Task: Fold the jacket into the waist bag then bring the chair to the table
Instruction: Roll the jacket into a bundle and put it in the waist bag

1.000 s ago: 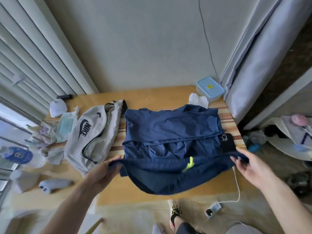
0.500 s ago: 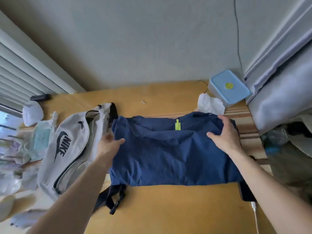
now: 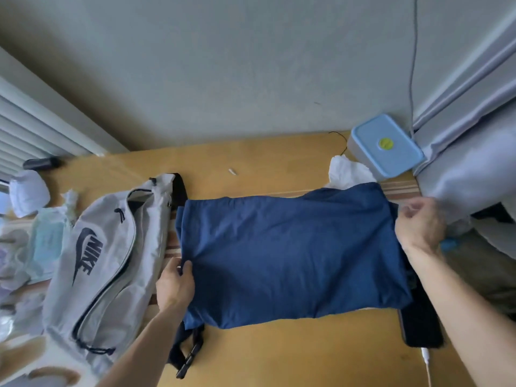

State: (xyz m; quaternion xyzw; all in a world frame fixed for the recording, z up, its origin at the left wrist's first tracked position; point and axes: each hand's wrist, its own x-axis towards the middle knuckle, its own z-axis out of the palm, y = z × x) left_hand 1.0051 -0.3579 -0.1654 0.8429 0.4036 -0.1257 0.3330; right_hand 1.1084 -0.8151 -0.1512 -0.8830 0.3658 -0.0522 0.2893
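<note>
Strap and buckle: the dark strap (image 3: 185, 356) of the bag trailed out from under the jacket's near left corner, closest to the viewer, on the wooden table (image 3: 279, 356).
Phone: a dark phone (image 3: 421, 325) on a white cable (image 3: 426, 364) lay partly under the jacket's near right corner.
Left hand: the left hand (image 3: 176, 286) pinched the jacket's left edge, thumb on top and fingers tucked beneath, closed on cloth.
Jacket: the blue jacket (image 3: 290, 255) lay flat as a wide rectangle in the middle of the table, touching the bag on its left.
What changed: half a second before, both hands lay near the far edge with a yellow-green tag showing on top; now the tag was out of sight and the hands had gone out to the two short ends.
Right hand: the right hand (image 3: 418, 224) sat at the right end with fingers curled, seemingly gripping the edge, though the contact itself was hidden.
Meaning for task: lengthwise folding looked finished; I judged the next move to be bringing the ends in to fit the bag.
Waist bag: the grey waist bag (image 3: 109, 261) lay just left, zip partly open, nothing inside yet.
Far items: a white tissue (image 3: 349, 171) and a blue-lidded box (image 3: 386, 148) sat by the wall.
Chair: none in view.
</note>
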